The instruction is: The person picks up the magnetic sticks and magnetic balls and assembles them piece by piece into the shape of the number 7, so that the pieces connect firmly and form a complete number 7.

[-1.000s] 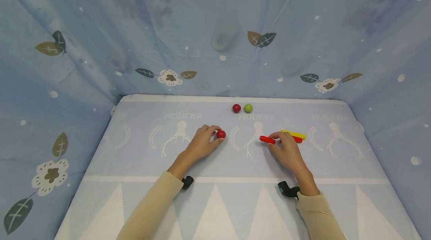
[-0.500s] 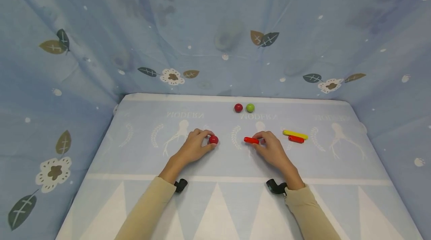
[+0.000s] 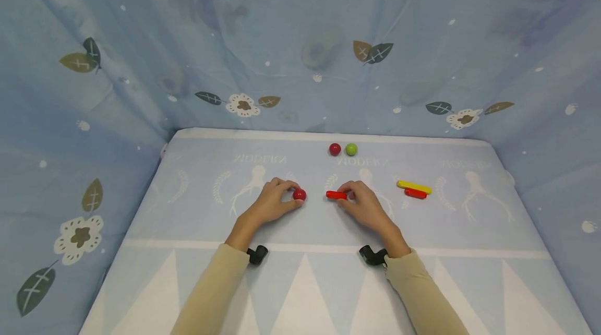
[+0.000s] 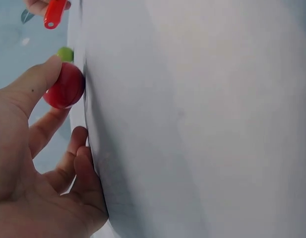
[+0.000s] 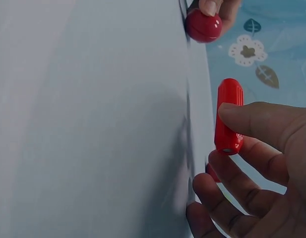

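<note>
As the head view took in the cloth (image 3: 300,230), six pieces were counted. Centre: one red ball (image 3: 299,194), pinched between thumb and fingers of the left hand (image 3: 271,202); one red stick (image 3: 336,195), pinched in the right hand (image 3: 363,205); a gap between the two. Upper centre: a second red ball (image 3: 335,149) and a green ball (image 3: 351,149), near each other. Right of centre: a yellow stick (image 3: 414,187), with a second red stick (image 3: 415,194) just beside it. Progress, by judgement: two pieces taken up, not joined; four unheld. Lettering: "MODERN", printed inverted on the cloth; no brand was legible.

Left wrist view: red ball at upper left, other fingers loosely bent.

Right wrist view: red stick right of centre under the thumb, lower fingers apart; its small side marking was unreadable, and a red patch (image 5: 211,173) behind the fingers was perhaps the second red ball.
</note>
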A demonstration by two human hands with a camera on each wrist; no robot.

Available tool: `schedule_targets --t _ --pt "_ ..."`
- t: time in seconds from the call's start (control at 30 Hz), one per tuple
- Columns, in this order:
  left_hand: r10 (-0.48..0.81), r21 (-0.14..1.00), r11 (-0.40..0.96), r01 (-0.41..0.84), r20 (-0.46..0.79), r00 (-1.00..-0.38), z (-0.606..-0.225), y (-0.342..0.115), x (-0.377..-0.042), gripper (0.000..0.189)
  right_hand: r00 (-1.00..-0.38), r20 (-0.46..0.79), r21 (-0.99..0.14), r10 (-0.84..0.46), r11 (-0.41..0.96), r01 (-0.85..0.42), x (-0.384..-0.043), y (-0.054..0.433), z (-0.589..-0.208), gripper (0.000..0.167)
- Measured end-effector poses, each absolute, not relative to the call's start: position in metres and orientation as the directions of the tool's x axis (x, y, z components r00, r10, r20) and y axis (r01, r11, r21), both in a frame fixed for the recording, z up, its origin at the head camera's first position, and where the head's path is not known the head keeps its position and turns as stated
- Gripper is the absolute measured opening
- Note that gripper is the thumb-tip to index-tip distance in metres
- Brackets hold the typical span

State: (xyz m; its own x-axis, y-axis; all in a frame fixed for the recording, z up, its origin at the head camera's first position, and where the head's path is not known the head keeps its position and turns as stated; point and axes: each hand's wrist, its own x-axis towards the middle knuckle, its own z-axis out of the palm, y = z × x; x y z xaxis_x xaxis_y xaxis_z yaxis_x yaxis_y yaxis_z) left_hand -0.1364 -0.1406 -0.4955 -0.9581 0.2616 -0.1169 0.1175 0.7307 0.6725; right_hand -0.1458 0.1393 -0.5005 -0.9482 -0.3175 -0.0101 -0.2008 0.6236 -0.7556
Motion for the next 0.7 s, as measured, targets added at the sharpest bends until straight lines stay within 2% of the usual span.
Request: schedule_targets --t 0.7 --pt "0.277 0.696 0.711 0.103 -0.143 -0.95 -0.5 -0.146 -0.14 0.042 -0.918 0.014 -0.723 -0.397 0.63 -0.284 -0.152 0.106 -0.505 0.021"
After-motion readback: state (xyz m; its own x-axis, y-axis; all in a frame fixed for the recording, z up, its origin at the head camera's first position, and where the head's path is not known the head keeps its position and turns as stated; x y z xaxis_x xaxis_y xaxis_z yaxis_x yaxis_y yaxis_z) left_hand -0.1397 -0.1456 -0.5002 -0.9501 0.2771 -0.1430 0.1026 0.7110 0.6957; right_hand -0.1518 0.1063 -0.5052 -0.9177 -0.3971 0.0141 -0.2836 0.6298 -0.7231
